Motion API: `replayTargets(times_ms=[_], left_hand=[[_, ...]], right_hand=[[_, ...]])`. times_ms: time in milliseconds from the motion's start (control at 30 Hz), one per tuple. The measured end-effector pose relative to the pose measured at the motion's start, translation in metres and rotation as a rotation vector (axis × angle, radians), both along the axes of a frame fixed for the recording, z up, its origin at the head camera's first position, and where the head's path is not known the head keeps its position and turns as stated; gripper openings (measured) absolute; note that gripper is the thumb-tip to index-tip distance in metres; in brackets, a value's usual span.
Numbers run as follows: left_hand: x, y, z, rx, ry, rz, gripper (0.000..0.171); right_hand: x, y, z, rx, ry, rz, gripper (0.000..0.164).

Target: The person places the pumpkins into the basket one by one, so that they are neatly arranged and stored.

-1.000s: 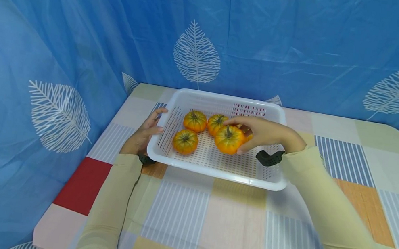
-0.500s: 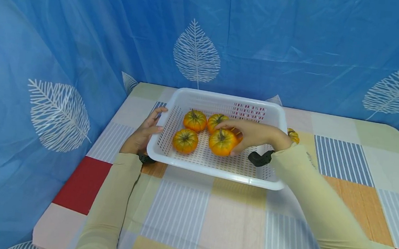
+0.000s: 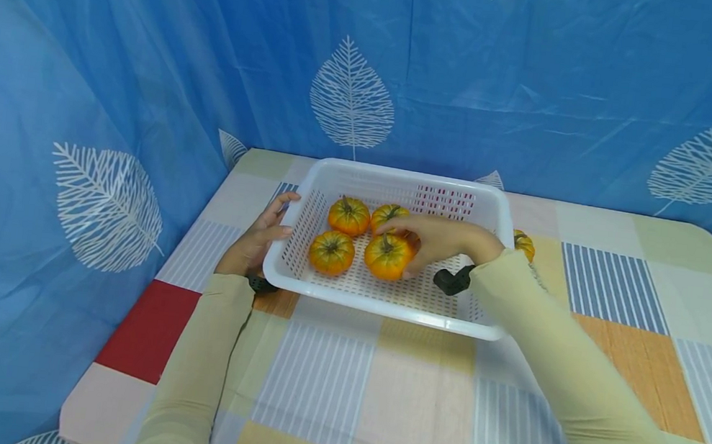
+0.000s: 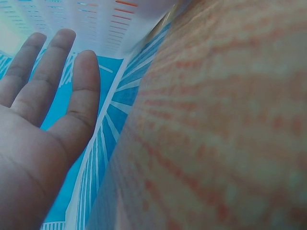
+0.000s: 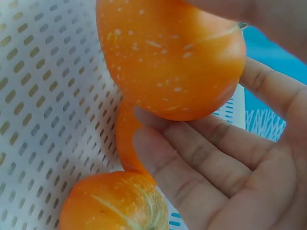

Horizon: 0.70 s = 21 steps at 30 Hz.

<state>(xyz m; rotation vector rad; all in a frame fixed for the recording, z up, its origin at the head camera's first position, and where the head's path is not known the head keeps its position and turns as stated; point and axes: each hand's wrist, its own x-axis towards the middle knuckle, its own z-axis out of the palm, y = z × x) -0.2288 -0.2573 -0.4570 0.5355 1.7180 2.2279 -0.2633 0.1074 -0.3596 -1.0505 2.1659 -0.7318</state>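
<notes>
My right hand (image 3: 435, 241) grips a small orange pumpkin (image 3: 386, 256) inside the white plastic basket (image 3: 379, 313), fingers and thumb around its sides. In the right wrist view this pumpkin (image 5: 168, 67) hangs close over two others, one (image 5: 112, 201) lower and one partly hidden behind the fingers. Two pumpkins stand at the basket's left, one at the back (image 3: 348, 215) and one in front (image 3: 331, 252); a third (image 3: 388, 217) is partly covered by my right fingers. My left hand (image 3: 256, 240) touches the basket's left rim, its fingers extended along the outer wall in the left wrist view.
Just outside the basket's right wall, another pumpkin (image 3: 523, 245) is partly hidden behind the right forearm. A checked cloth (image 3: 326, 378) covers the table. Blue curtains (image 3: 475, 82) with white leaf prints hang behind and to the left.
My right hand has carried its pumpkin left and slightly nearer, toward the others. The pumpkin outside the basket has come out from behind the right wrist. The left hand stays at the rim.
</notes>
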Motion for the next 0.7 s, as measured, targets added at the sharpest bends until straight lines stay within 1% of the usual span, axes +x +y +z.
replayTargets(times_ms=[133,267,367,700], left_hand=[[0.0,0.001,0.001,-0.002,0.001,-0.003,0.054],[0.001,0.001,0.002,0.003,-0.002,-0.002,0.055],[0.001,0.002,0.003,0.007,-0.001,-0.004,0.055],[0.0,0.0,0.001,0.012,-0.018,0.005,0.055]], right_hand=[[-0.001,-0.006,-0.002,0.03,-0.005,0.011,0.081],[-0.001,-0.01,-0.004,0.037,-0.046,0.015,0.082],[0.0,-0.012,-0.004,0.047,-0.057,0.003,0.082],[0.003,-0.017,-0.009,0.086,0.005,-0.02,0.08]])
